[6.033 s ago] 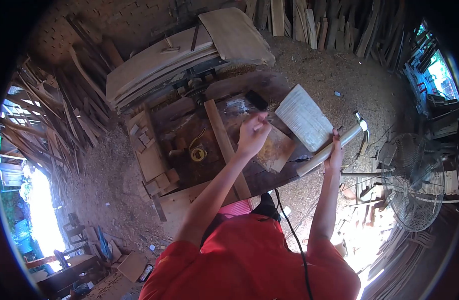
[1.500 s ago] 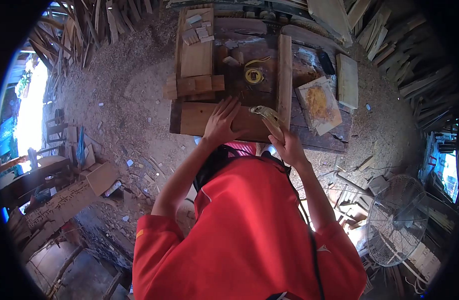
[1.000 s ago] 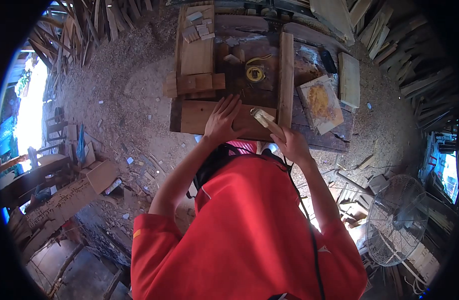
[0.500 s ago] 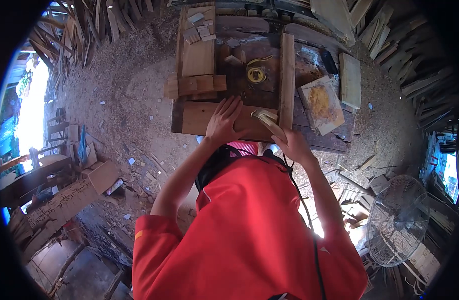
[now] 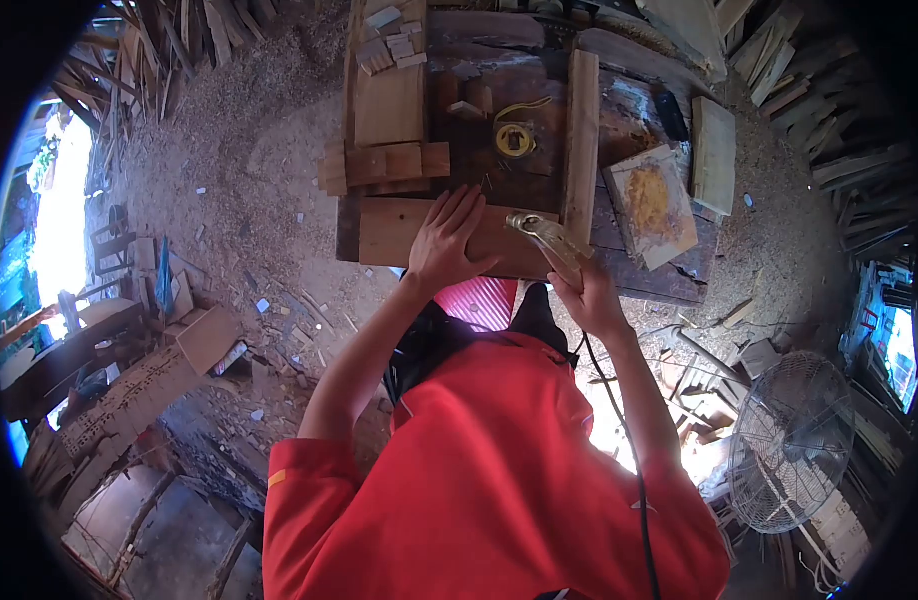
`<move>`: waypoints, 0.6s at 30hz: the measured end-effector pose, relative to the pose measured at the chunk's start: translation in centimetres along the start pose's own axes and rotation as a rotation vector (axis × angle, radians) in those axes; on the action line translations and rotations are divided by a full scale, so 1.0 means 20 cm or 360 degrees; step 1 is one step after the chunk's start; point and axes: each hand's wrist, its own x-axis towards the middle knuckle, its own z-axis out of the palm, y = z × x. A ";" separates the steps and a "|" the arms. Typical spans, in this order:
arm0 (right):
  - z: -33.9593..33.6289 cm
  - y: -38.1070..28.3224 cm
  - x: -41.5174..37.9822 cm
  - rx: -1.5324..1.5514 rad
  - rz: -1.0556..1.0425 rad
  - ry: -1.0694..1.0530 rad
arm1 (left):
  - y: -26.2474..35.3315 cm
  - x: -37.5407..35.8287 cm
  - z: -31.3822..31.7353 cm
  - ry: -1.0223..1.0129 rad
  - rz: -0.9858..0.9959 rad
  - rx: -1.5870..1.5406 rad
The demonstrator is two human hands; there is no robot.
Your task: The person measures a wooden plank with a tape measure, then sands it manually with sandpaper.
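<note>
My left hand point(image 5: 447, 243) lies flat with fingers stretched on a wooden board point(image 5: 384, 232) along the bench's near edge. My right hand point(image 5: 589, 296) is wrapped around a gold-coloured tool with a rounded, shiny head point(image 5: 551, 240); its exact kind I cannot tell. The tool's head overlaps the right part of the board in this view. A black cord point(image 5: 619, 425) runs from near my right hand down over the red shirt. Just beyond my left fingertips are thin nail-like pieces point(image 5: 487, 182). Farther back sits a yellow tape measure point(image 5: 515, 141).
A long upright-running plank point(image 5: 581, 140) crosses the bench right of the tape measure. Small wood blocks point(image 5: 394, 45) and stacked strips point(image 5: 399, 163) lie at left. A stained square board point(image 5: 651, 207) is at right. A wire fan point(image 5: 791, 442) stands beside me, scrap wood around.
My right hand and the tool have shifted slightly right, and the tool's head is turned a little. My left hand stays flat on the board. The view has tilted slightly.
</note>
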 end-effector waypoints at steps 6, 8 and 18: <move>-0.05 0.06 0.03 -0.0340 0.0110 -0.0323 | 0.00 0.01 0.00 -0.0015 -0.0035 -0.0001; -0.05 0.06 0.02 -0.0285 0.0089 -0.0292 | 0.00 0.01 0.00 -0.0005 -0.0024 -0.0004; 0.01 0.07 0.04 -0.0199 0.0067 -0.0258 | -0.02 0.00 0.02 0.0044 0.0050 0.0052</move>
